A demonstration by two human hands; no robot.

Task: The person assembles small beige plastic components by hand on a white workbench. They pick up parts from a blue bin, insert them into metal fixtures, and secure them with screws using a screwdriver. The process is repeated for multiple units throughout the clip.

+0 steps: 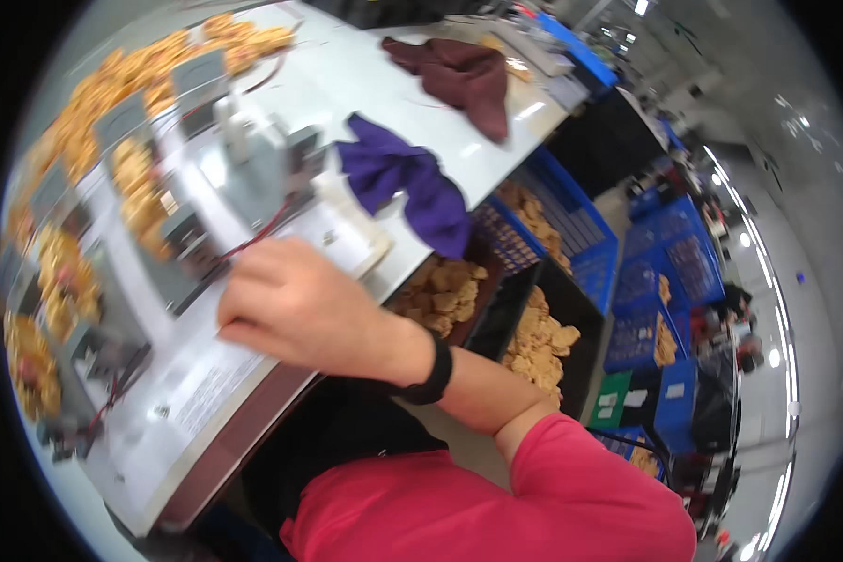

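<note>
Grey metal blocks (253, 159) sit on the white desk (365, 66), just beyond the right hand (295, 304), which reaches over toward them; its fingers curl, holding nothing I can see. Left hand is out of sight. Two cloths lie behind: one purple (407, 183), one dark red (459, 75).
</note>
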